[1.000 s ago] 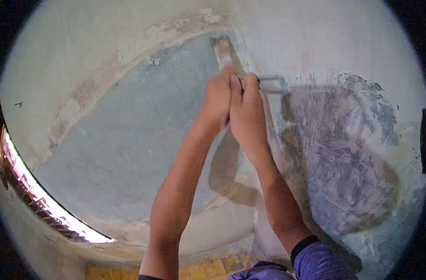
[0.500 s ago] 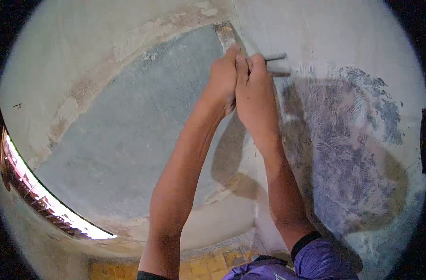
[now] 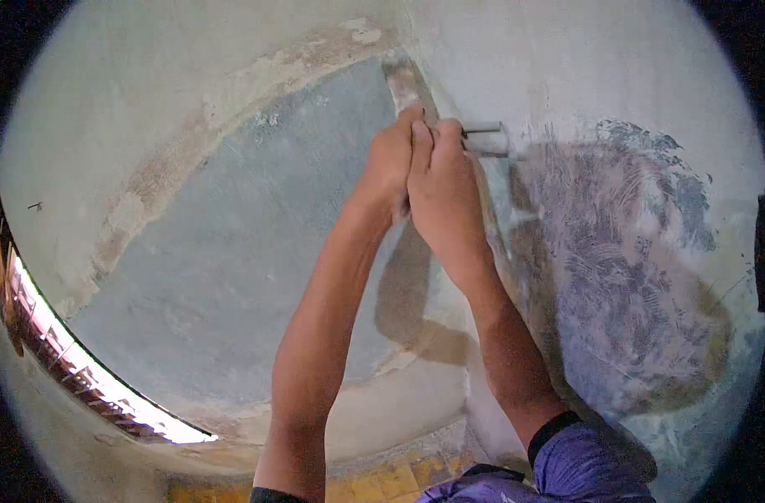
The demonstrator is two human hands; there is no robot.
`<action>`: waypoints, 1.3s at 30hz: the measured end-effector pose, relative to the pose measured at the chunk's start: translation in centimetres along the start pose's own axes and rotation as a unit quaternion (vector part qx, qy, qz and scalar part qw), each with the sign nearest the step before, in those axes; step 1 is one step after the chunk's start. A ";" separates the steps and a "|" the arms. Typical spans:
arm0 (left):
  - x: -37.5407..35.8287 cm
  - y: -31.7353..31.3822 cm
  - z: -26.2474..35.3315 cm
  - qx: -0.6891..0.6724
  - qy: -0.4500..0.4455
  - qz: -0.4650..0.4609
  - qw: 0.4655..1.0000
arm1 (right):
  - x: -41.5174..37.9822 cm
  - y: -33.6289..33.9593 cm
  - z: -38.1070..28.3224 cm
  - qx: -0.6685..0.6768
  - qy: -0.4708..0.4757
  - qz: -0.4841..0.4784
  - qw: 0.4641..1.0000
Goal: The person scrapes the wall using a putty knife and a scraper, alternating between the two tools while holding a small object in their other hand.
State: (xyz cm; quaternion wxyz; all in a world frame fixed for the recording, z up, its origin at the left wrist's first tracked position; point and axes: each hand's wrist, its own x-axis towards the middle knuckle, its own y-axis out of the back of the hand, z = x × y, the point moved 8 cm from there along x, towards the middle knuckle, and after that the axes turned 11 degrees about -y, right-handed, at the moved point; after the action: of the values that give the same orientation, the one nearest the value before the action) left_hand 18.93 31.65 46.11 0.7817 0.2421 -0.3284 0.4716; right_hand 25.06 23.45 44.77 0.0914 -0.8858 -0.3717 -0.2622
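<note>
Both my hands are raised together against the wall near the inside corner. My left hand is closed, its thumb pointing up. Pressed against it, my right hand is closed too. Between them they grip a flat-bladed tool; its pale, worn-looking end shows above my fingers, flat along the corner. To the right of my right hand a grey rod-like part sticks out and seems to belong to this tool. My fingers hide the middle of it, so its exact kind cannot be made out.
A smooth grey plaster patch covers the left wall, bordered by rough, peeling paint. The right wall has a streaky, scraped-looking patch. Low at left is a bright slatted opening. Yellow tiles lie below.
Both hands and the tool have moved down the corner and slightly left. The grip looks the same.
</note>
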 end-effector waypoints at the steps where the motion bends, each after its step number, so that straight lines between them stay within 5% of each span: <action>1: 0.3 0.1 0.3 0.068 -0.039 -0.018 0.997 | 0.9 -0.6 0.3 0.001 0.007 0.002 1.000; 6: -0.7 -0.5 0.9 0.307 -0.232 -0.071 0.920 | 0.1 -0.7 2.3 0.066 0.033 -0.029 0.997; 8: -3.6 0.1 -1.1 0.250 -0.083 -0.039 0.964 | -2.6 -0.6 4.6 0.090 0.017 -0.054 0.994; 10: -8.7 0.5 -2.2 0.195 -0.072 -0.017 0.978 | -6.4 -0.8 7.8 0.114 0.021 -0.067 0.991; 13: -18.3 2.6 -8.1 0.209 0.134 -0.035 0.968 | -14.1 -1.9 14.1 0.141 -0.130 -0.173 0.966; 16: -28.9 4.5 -12.0 0.177 0.249 0.000 0.952 | -22.6 -3.6 21.9 0.177 -0.259 -0.320 0.894; 19: -41.7 6.3 -15.4 0.173 0.284 0.104 0.937 | -31.7 -3.9 28.7 0.089 -0.280 -0.392 0.871; 22: -55.6 7.2 -18.7 0.175 0.366 0.095 0.909 | -41.7 -2.9 34.5 -0.082 -0.242 -0.491 0.833; 25: -70.4 8.9 -22.8 0.044 0.419 0.101 0.901 | -48.5 -2.9 36.1 -0.049 -0.286 -0.511 0.809; 28: -64.8 9.7 -11.0 0.156 0.376 0.205 0.890 | -55.6 -2.2 38.4 0.095 -0.423 -0.489 0.757; 29: -68.8 9.8 -12.7 0.046 0.515 0.187 0.835 | -58.0 -1.9 39.4 0.143 -0.466 -0.479 0.730; 30: -70.2 10.4 -13.1 0.073 0.531 0.161 0.829 | -60.3 -1.4 40.5 0.171 -0.484 -0.479 0.712; 32: -72.5 10.6 -13.5 0.124 0.562 0.102 0.812 | -54.1 -2.2 32.0 0.057 -0.299 -0.530 0.792; 34: -65.2 10.9 -6.9 0.175 0.523 0.125 0.825 | -49.6 -2.7 23.5 -0.014 -0.140 -0.544 0.827; 35: -63.9 10.7 -5.9 0.154 0.487 0.173 0.842 | -51.7 -4.0 27.8 0.073 -0.172 -0.510 0.840; 39: -64.7 10.4 -6.0 0.015 0.461 0.255 0.850 | -50.4 -6.0 22.0 -0.023 -0.181 -0.568 0.803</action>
State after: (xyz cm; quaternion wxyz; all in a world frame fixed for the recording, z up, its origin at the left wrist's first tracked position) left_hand -10.66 2.93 -5.13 0.6916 -0.0842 0.0266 0.7169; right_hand -0.02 4.81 -0.91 -0.1636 -0.5498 -0.8117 -0.1102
